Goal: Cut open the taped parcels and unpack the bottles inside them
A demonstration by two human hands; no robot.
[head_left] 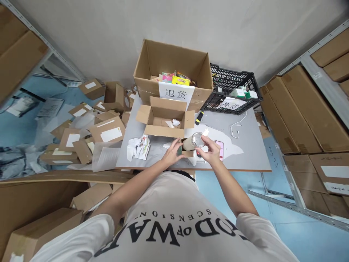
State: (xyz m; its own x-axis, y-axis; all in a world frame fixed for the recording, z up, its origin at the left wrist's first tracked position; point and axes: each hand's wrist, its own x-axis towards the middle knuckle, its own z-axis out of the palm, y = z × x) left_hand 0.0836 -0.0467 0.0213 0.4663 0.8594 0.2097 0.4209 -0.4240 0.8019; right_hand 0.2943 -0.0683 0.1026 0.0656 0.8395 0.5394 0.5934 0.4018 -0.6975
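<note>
My left hand (172,153) grips a small brown carton (188,153) at the near edge of the grey table (245,153). A beige bottle with a clear round cap (194,142) sticks out of that carton. My right hand (210,149) holds the bottle at its cap end. A pink phone (220,148) lies on the table just right of my right hand. An open small cardboard box (163,118) with a bit of white paper inside stands just beyond my hands.
A large open carton (174,69) with a white paper label and colourful packs stands at the table's far side, a black crate (231,91) to its right. Crumpled paper (139,146), a marker (199,117) and a white cable (236,129) lie on the table. Many boxes litter the floor left; shelves flank both sides.
</note>
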